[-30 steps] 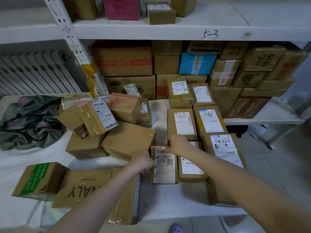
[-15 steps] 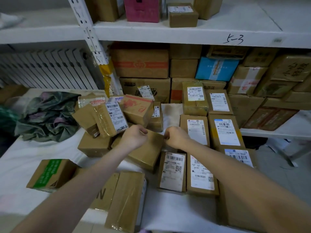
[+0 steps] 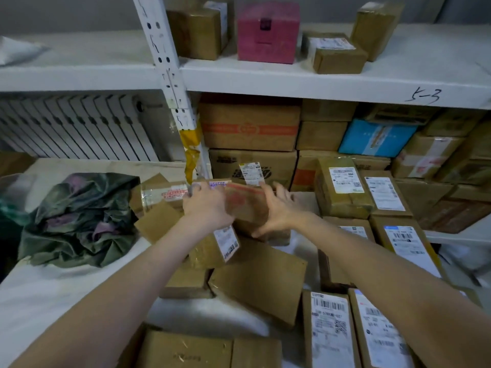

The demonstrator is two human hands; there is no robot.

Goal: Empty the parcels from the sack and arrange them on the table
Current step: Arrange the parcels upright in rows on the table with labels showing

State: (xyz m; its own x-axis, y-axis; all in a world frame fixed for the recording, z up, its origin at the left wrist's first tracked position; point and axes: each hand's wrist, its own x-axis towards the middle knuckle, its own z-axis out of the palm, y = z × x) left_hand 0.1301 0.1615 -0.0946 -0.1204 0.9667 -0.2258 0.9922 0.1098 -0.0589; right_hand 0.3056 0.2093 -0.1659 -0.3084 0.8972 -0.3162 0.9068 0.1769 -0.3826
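A cardboard parcel with red print (image 3: pixel 245 205) sits on top of the loose heap of parcels at the middle of the white table (image 3: pixel 39 296). My left hand (image 3: pixel 206 205) grips its left side and my right hand (image 3: pixel 279 211) cups its right side, fingers spread. Just below lies a taped parcel with a white label (image 3: pixel 215 248), and a large plain box (image 3: pixel 261 280) leans under it. On the right, several labelled parcels (image 3: pixel 345 189) lie in neat rows, labels up. The crumpled dark green sack (image 3: pixel 79 219) lies on the table's left side.
White shelving (image 3: pixel 318 83) stands behind the table, packed with cardboard boxes, a pink box (image 3: pixel 267 33) and a blue box (image 3: pixel 377 138). A shelf post (image 3: pixel 170 83) rises just behind the heap. A radiator (image 3: pixel 74 126) lines the wall at left. More boxes (image 3: pixel 186 351) lie at the table's near edge.
Both hands left the labelled parcels at the front of the rows, moved forward to the heap and took hold of the red-printed parcel. The camera moved closer and tilted up.
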